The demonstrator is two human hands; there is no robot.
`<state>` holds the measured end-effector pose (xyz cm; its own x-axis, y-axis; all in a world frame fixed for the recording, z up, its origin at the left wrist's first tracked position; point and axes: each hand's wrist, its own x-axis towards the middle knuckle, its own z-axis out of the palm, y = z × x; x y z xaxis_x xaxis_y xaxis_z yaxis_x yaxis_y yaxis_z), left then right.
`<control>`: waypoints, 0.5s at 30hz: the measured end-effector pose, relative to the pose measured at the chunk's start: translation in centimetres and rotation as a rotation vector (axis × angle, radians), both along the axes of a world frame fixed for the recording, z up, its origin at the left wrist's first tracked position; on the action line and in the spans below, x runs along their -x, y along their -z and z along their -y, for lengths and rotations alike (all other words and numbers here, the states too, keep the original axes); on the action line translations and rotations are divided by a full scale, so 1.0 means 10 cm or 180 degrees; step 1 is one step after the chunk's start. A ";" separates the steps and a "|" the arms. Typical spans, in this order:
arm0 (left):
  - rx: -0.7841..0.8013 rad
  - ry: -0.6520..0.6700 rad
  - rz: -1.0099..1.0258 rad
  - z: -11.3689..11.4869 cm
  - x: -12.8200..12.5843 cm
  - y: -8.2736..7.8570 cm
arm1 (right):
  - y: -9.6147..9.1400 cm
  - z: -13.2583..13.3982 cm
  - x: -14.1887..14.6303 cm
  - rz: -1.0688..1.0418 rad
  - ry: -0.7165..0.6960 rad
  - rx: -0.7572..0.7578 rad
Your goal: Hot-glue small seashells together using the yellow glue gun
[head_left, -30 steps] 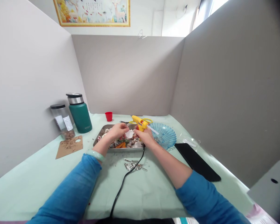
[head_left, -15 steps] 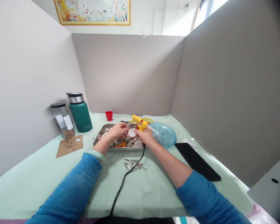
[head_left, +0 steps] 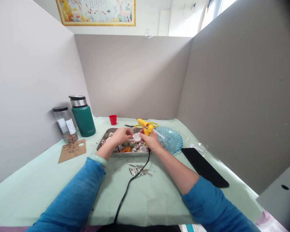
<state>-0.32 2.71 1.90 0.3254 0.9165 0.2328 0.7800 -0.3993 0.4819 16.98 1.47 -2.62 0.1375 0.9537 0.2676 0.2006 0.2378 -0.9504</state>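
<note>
Three plain panels (head_left: 132,74) box in your pale green surface (head_left: 164,203). From the left you have one lidded jar (head_left: 66,127), one brown board (head_left: 72,152) strewn with bits, one green bottle (head_left: 83,120) and one red cup (head_left: 112,120). Your left forearm angles forward and inward, and your left grip (head_left: 122,136) has its fingers curled close together; you cannot tell whether they pinch anything. One metal tray (head_left: 125,155) lies below, with too many shells to count. One white shell (head_left: 137,137) sits over it between your hands, at your right fingertips. Your right grip (head_left: 151,141) is closed around one yellow glue gun (head_left: 145,125), forearm slanting in from the right. Farther right are one blue dish (head_left: 176,138) and one black slab (head_left: 205,167).
</note>
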 end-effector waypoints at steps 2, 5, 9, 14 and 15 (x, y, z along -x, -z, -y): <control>0.0068 -0.0048 0.0116 -0.02 0.02 0.00 | -0.02 0.02 0.00 0.0004 -0.0013 0.0032; 0.0190 -0.0056 0.0285 -0.01 0.02 0.00 | -0.02 0.03 0.00 -0.0024 -0.0024 -0.0016; 0.0360 -0.0212 0.0535 0.02 -0.02 -0.01 | 0.03 0.00 -0.02 -0.0078 -0.0068 -0.0107; 0.0474 -0.0328 0.0633 0.03 -0.04 -0.01 | 0.04 -0.01 -0.03 0.0121 -0.0070 -0.0175; 0.0441 -0.0318 0.0603 0.02 -0.03 0.00 | 0.04 -0.01 -0.03 0.0160 -0.0063 -0.0182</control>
